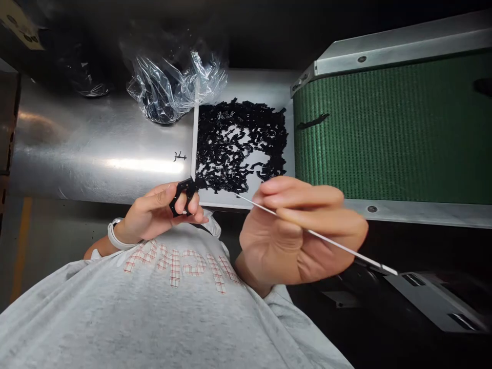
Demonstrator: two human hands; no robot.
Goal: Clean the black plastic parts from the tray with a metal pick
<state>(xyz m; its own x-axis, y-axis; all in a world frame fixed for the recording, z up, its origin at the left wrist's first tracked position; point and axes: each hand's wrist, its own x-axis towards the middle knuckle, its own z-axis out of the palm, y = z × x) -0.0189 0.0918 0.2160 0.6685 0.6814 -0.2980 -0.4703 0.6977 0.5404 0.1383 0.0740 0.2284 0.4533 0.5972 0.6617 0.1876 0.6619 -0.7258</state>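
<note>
My left hand (156, 210) grips a small black openwork plastic part (184, 197) between thumb and fingers, close to the near left corner of a white tray (195, 138). A thin metal rod with a pointed tip (338, 247) lies across my right hand (295, 230), pinched in the fingers. Its tip points left, over the near edge of the tray. Many small black plastic pieces (223, 154) cover most of the tray floor, with white showing in patches. The exact kind of the black part cannot be made out.
A green conveyor belt (384, 133) in a metal frame stands on the right, with one black piece (314, 121) on it. Clear plastic bags (165, 87) holding dark contents sit at the back. One small black piece (179, 156) lies on the metal table (96, 138).
</note>
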